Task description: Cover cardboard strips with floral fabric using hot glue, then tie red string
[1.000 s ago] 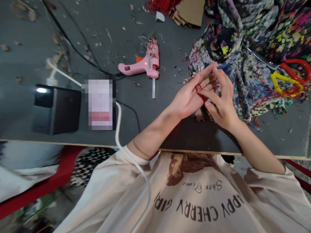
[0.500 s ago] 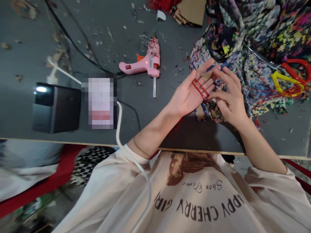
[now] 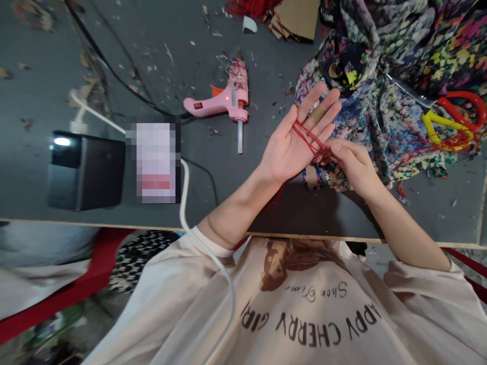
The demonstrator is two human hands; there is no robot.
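My left hand [image 3: 288, 151] is palm up with its fingers stretched and spread. Strands of red thread [image 3: 305, 134] run across its palm, from the base of the thumb to the little-finger edge. At that edge my right hand [image 3: 355, 165] pinches the thread between thumb and fingers; the fingertips are partly hidden. Crumpled floral fabric [image 3: 399, 126] lies beneath and beyond both hands. On it rest scissors [image 3: 456, 112] with red and yellow handles, among more loose red thread.
A pink glue gun [image 3: 224, 101] with its light on lies left of my hands. A black box-shaped device [image 3: 89, 170], a pixelated phone-like slab [image 3: 154, 162] and a white cable [image 3: 184, 195] are further left. Cardboard pieces [image 3: 299, 20] and a red thread heap [image 3: 251, 6] sit at the back.
My right hand has moved from the left fingertips down to the palm's outer edge and closed on the thread. My left fingers now show fully, spread wider.
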